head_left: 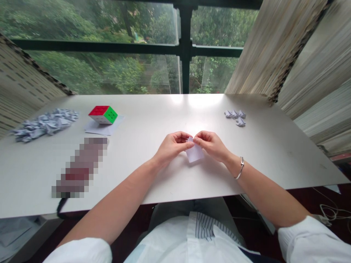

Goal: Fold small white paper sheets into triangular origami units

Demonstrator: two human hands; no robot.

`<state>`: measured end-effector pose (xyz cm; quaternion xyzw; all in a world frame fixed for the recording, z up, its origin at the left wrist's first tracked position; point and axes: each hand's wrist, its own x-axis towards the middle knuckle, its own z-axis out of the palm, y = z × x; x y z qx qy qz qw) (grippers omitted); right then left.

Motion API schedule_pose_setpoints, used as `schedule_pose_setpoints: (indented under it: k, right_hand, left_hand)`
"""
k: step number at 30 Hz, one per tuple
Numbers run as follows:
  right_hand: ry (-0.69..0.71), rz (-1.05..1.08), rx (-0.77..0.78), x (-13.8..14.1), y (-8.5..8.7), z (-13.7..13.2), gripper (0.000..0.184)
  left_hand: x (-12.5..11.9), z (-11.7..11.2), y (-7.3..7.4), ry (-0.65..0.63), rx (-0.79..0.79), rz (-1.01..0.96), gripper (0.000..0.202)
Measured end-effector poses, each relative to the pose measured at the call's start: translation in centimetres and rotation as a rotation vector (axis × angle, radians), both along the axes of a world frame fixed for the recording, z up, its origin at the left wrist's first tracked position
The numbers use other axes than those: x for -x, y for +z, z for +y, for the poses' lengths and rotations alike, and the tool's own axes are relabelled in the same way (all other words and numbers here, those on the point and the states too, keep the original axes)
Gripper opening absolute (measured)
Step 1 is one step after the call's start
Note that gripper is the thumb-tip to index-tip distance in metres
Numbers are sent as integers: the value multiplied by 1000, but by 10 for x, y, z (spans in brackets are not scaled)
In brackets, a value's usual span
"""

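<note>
A small piece of white paper [195,154] is held up over the front middle of the white table. My left hand [177,144] pinches its upper left edge between thumb and fingers. On the other side, my right hand [210,143] grips the top of the same paper, thumb in front. The two hands almost meet at the paper's upper edge. Whether the top is creased or folded is partly hidden by my fingers. Several small folded paper pieces [237,117] lie beyond my right hand.
A large heap of folded paper pieces [46,124] lies at the far left of the table [142,120]. Beside it a puzzle cube [103,114] rests on paper sheets [97,128]. Nearer stands a blurred-out oblong item [80,166] with a dark strap. Curtains [252,47] hang at the right.
</note>
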<state>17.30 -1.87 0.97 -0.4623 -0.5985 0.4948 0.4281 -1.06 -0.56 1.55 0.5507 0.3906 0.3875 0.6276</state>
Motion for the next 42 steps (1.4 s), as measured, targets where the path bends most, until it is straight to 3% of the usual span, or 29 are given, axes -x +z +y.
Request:
schedule_pose_setpoints:
  k: [14, 18, 23, 27, 33, 38, 42]
  right_hand:
    - [-46, -75, -65, 4, 1, -3, 39]
    - [-115, -294, -406, -4, 2, -7, 35]
    - [58, -673, -857, -12, 2, -9, 47]
    - [92, -848, -1031, -13, -2, -8, 37]
    - [-5, -839, -992, -9, -2, -11, 27]
    - [-98, -610, -787, -3, -4, -10, 22]
    - [-174, -369, -625, 0, -8, -4, 19]
  left_hand:
    - [1, 3, 0, 63, 127, -58, 30]
    - [5, 7, 2, 178, 162, -97, 27]
    - [7, 7, 6, 141, 226, -171, 19]
    - [6, 6, 6, 117, 216, -198, 18]
    - [5, 6, 3, 68, 171, -178, 29]
    - [2, 5, 2, 112, 81, -159, 33]
    - [1, 2, 2, 76, 43, -157, 34]
